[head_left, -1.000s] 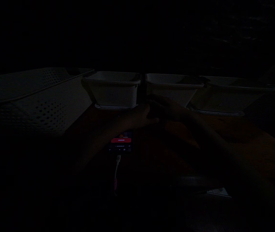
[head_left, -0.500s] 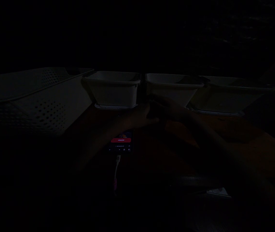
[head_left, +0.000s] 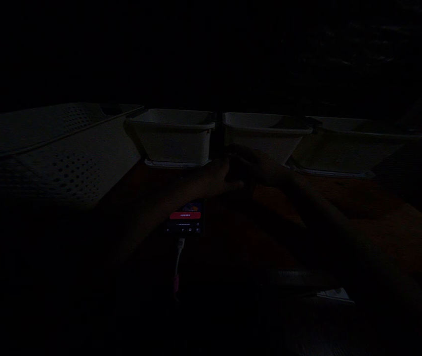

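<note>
In deep gloom my left hand [head_left: 218,175] and my right hand [head_left: 257,165] meet over the table, just in front of the middle bin. The fingers of both curl in toward each other, closed. Whatever lies between them, if anything, is lost in the dark. Below my left forearm lies a phone [head_left: 186,222] with a lit screen and a red bar across it; the forearm covers its upper part. A white charging cable [head_left: 179,254] runs from near its lower edge toward me.
Three pale bins stand in a row at the back: a left bin [head_left: 176,143], a middle bin [head_left: 270,141] and a right bin [head_left: 340,153]. At far left is a large perforated basket [head_left: 118,148]. A small pale piece [head_left: 335,295] lies near right on the wooden table [head_left: 392,217].
The picture is slightly darker. Both hands stay in nearly the same place, and nothing else has visibly moved.
</note>
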`<state>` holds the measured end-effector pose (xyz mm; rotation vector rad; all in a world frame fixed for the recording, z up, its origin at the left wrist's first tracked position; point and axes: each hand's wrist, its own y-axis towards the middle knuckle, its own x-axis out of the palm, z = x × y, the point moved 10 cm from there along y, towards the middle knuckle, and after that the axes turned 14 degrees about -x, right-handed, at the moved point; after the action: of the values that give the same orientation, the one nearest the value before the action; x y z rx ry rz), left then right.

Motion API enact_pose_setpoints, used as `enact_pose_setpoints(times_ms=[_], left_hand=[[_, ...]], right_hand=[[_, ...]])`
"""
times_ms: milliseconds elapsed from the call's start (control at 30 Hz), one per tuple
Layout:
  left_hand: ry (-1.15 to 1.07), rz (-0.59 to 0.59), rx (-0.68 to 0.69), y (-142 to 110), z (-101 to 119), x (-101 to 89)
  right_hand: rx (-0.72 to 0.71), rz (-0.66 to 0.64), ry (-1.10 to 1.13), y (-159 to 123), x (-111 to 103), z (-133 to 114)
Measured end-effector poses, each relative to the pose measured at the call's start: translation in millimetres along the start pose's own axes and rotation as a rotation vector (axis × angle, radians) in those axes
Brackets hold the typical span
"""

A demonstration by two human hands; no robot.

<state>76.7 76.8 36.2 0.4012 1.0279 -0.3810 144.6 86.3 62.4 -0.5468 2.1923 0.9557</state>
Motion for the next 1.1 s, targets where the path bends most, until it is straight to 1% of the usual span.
enact_pose_setpoints(times_ms=[133,300,433,500,600,767,900,1000,1100], left_hand=[[0.030,-0.056,-0.054,1.5,-9.0,6.4],[0.021,-0.033,-0.014,1.4,-8.5,5.9],[0.019,-0.025,-0.006,0.6,-5.8,4.0],[0.026,-0.033,-0.021,0.6,-6.1,4.5],[0.032,-0.050,-0.064,1.5,-9.4,6.4],[0.007,0.032,-0.029,0.3,-3.8,-1.5],[-0.032,0.037,0.021,-1.0,-0.8,-1.8],[-0.007,0.052,0.008,-0.1,-3.9,-1.7],[0.020,0.041,-0.004,-0.1,-4.6,-0.7]], right_hand=[[-0.007,-0.011,0.028,0.8,2.3,-6.2],[-0.034,-0.041,0.012,1.4,3.0,-11.2],[-0.007,-0.034,-0.008,0.6,2.0,-7.2],[0.015,-0.025,-0.004,0.3,1.8,-4.4],[0.009,-0.016,0.009,1.1,2.0,-3.6],[0.002,-0.002,-0.016,0.5,-1.4,0.8],[0.034,0.013,0.019,-2.7,-2.5,9.9],[0.033,0.038,0.036,-3.2,-3.6,12.5],[0.008,0.047,0.060,-2.4,-3.4,10.5]])
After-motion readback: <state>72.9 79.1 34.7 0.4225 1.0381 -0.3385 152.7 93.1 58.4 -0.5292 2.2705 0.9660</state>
